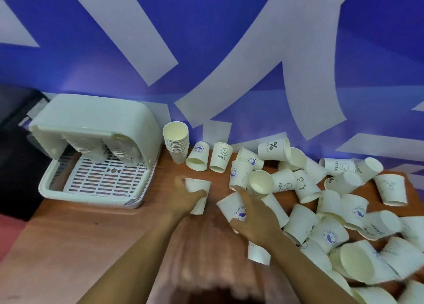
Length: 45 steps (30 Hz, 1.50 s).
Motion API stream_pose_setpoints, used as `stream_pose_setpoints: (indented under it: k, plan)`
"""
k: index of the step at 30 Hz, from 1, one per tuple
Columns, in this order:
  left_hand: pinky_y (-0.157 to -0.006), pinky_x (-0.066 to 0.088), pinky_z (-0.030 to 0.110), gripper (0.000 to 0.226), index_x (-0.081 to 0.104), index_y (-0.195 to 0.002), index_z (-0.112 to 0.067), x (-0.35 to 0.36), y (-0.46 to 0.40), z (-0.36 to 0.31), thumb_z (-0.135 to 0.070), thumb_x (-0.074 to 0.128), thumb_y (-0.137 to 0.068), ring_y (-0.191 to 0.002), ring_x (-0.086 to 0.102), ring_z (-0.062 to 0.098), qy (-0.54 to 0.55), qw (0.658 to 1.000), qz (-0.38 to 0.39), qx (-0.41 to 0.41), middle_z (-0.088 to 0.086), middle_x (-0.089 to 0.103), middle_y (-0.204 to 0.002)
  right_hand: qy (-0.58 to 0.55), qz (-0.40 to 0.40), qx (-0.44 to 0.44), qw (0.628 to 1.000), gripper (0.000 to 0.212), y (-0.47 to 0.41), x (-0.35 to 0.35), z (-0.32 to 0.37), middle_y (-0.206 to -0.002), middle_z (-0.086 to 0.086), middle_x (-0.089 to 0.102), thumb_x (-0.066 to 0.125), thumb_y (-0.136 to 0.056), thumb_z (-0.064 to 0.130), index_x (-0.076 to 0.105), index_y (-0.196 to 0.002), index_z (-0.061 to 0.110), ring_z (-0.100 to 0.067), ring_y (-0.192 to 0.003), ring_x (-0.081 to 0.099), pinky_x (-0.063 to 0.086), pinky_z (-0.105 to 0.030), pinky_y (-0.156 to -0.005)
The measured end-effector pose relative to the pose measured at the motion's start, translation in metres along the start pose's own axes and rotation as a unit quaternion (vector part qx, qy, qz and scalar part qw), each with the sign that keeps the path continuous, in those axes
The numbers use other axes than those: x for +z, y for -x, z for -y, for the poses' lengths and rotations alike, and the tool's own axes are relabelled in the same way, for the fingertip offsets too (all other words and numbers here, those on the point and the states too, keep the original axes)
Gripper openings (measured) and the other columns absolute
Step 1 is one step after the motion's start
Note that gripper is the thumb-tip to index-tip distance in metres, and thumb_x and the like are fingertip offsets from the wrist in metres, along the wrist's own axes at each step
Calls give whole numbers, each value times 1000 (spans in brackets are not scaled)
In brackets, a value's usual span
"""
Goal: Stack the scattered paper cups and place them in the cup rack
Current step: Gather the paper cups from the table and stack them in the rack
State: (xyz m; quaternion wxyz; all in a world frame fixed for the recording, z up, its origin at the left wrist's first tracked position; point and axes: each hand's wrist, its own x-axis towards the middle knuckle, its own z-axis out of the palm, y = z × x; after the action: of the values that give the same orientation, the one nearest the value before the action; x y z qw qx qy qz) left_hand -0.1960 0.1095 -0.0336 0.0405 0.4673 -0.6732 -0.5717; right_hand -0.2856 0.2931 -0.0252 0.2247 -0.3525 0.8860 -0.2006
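Item: my left hand [183,198] grasps a plain cup [198,194]; right hand [254,221] grasps a whale-print cup [234,208]; cup rack [96,147] far left.

I see lots of white paper cups [332,203] lying all over the right side of the brown table, most tipped on their sides, some with little blue or black pictures. One neat stack of cups [176,143] stands by the blue wall, open end up. Just left of it sits the white cup rack [96,129], lid up, with cup stacks tucked under its hood. I hold one upside-down cup [198,197] and one blue-stamped cup [234,208].
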Motion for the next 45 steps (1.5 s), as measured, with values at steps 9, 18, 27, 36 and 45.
stream_pose_setpoints:
  k: [9,18,27,36,45]
  plan:
    - [-90,41,29,79,34,-132,-18,-68,66,6,-14,80,-68,-109,48,16,-64,986,-40,149,-3,46,-119,-90,-48,10,995,89,27,-4,46,-135,-1,38,72,-68,32,24,-142,30,-20,-117,48,42,-28,-88]
    - [-73,41,25,65,42,-117,-22,-137,75,26,-15,80,-65,-101,55,18,-65,986,-6,150,-2,55,-108,-102,-49,23,993,87,41,19,104,-134,4,47,72,-63,27,26,-138,33,-15,-112,52,46,-28,-87]
    - [-86,38,29,72,42,-127,-21,-263,45,50,-19,77,-64,-109,45,18,-120,974,-8,194,3,45,-122,-73,-45,7,996,90,18,66,231,-139,7,36,71,-69,23,24,-145,33,-14,-125,45,41,-24,-92]
    - [-100,42,34,84,30,-140,-27,-346,11,73,-20,74,-69,-118,45,23,-168,968,-2,185,3,35,-128,-113,-36,11,993,78,-23,124,315,-129,7,47,72,-68,34,36,-137,31,-13,-119,47,44,-31,-96]
    - [-87,45,31,69,35,-132,-29,-357,-27,64,-19,69,-73,-110,46,22,-220,953,-27,207,-2,29,-126,-129,-89,37,987,85,-67,146,352,-137,8,40,69,-69,26,24,-141,37,-14,-121,45,45,-32,-94]
